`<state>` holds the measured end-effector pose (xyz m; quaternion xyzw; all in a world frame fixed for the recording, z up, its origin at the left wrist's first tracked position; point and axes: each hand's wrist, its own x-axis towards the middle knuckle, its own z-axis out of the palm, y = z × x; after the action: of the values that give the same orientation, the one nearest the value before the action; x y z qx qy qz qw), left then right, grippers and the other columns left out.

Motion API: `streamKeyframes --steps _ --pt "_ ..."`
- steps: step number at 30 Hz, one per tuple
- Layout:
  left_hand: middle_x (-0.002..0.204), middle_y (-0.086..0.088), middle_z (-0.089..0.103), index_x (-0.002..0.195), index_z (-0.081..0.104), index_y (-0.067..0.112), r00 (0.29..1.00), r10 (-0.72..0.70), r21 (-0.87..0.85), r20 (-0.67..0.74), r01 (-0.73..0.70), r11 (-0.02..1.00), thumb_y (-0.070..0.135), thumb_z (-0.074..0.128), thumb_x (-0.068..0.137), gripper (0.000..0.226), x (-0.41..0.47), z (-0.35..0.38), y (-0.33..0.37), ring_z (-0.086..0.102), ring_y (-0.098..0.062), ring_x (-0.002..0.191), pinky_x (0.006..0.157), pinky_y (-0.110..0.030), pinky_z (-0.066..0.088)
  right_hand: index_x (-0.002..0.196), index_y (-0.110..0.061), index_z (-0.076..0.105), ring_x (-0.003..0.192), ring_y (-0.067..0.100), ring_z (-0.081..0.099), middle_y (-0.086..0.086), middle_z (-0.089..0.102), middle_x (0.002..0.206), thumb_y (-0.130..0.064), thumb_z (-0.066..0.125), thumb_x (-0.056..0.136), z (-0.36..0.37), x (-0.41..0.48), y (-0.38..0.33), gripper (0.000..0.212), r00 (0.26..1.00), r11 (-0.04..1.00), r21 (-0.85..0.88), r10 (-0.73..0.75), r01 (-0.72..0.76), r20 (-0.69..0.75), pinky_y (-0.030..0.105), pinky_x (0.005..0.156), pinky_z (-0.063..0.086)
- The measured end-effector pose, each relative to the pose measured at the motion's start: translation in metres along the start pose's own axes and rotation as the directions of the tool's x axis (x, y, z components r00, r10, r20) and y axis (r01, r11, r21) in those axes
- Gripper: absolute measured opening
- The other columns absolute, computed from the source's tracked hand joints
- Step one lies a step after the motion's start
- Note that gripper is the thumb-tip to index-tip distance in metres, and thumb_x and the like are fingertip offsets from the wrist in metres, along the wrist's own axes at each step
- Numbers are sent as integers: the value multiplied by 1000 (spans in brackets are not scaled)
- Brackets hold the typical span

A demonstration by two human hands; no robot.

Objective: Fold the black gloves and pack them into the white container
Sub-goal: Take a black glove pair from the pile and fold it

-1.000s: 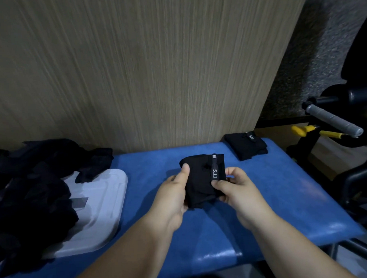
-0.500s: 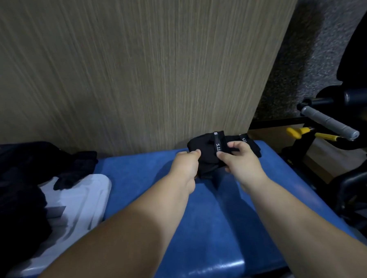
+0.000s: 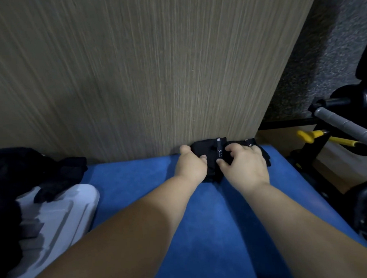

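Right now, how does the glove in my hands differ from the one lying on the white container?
The folded glove is a compact bundle; the loose glove sprawls unfolded. The left hand and right hand hold the folded glove; the loose glove lies unheld on the white container. Both are black.

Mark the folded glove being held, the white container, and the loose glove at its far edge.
folded glove (image 3: 209, 151): head view, black fabric left of its label.
white container (image 3: 79, 197): head view, bare ridged top.
loose glove (image 3: 59, 181): head view, middle of fabric.
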<state>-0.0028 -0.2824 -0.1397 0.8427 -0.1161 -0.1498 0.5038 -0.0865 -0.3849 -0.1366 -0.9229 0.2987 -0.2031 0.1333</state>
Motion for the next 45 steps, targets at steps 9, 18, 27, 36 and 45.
streamKeyframes --steps 9,18,27,36,45 --pt "144 -3 30 141 31 22 952 294 307 -86 -255 917 19 54 93 53 -3 2 -9 43 -25 123 95 -36 41 147 -24 32 143 16 22 -4 35 152 -40 47 95 16 2 11 56 982 983 -26 -181 183 56 37 116 13" --pt "135 8 35 116 54 32 941 334 -26 47 -333 943 -2 52 89 44 11 -6 -18 50 -15 114 97 -27 46 152 -26 9 143 16 22 0 33 152 -35 45 97 16 2 7 67 985 987 43 -157 154 77 36 117 9" --pt "152 7 29 140 46 25 923 384 398 37 -366 841 15 40 96 46 13 2 -20 19 -15 139 114 -27 20 153 -28 11 148 11 5 -8 7 161 -44 23 101 23 11 14 56 961 972 -126 -167 198 221 36 120 1" --pt "153 7 19 148 31 22 926 371 644 75 -329 691 38 31 101 50 5 5 -22 13 -14 140 113 -34 17 154 -31 6 147 15 9 -10 16 160 -51 17 99 28 11 9 59 970 975 -192 -62 109 233 38 119 6" --pt "161 12 8 154 11 26 922 293 603 253 -387 697 37 23 103 53 14 6 -22 -2 -10 148 120 -34 5 151 -40 5 147 18 8 -7 15 160 -48 14 100 29 5 11 52 975 975 -203 -48 93 216 39 118 5"
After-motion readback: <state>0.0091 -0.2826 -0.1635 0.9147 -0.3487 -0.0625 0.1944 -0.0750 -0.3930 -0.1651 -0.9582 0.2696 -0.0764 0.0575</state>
